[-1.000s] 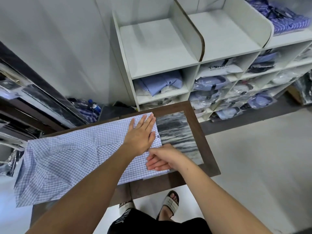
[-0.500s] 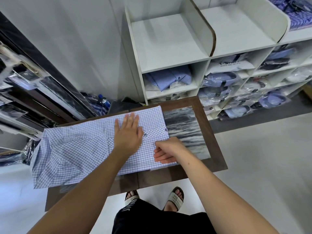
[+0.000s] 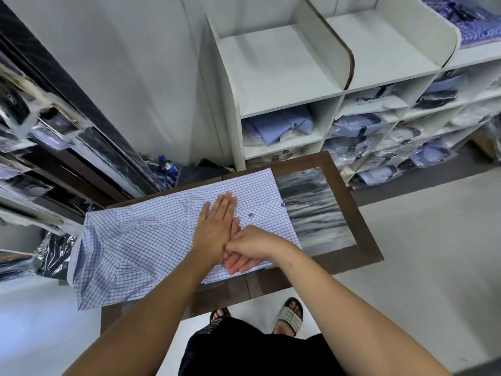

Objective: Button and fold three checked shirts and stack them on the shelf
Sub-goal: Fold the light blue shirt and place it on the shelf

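A blue-and-white checked shirt lies across the brown table, its left part hanging over the table's left edge. My left hand presses flat on the shirt's middle with straight fingers. My right hand lies beside it on the shirt's near edge, palm turned up, fingers loosely bent, touching the left hand's wrist. A small dark button shows on the cloth just right of the left hand. The white shelf behind the table has a bare top compartment.
Lower shelf cubbies hold folded and bagged blue shirts. Striped shirts lie on the top right shelf. Bagged garments hang on a dark rack at left. A bottle stands on the floor behind the table. My sandalled feet are below the table edge.
My left hand has slid leftward along the shirt, pressing flat. My right hand has moved left under the near edge until it touches the left wrist. The camera has shifted.
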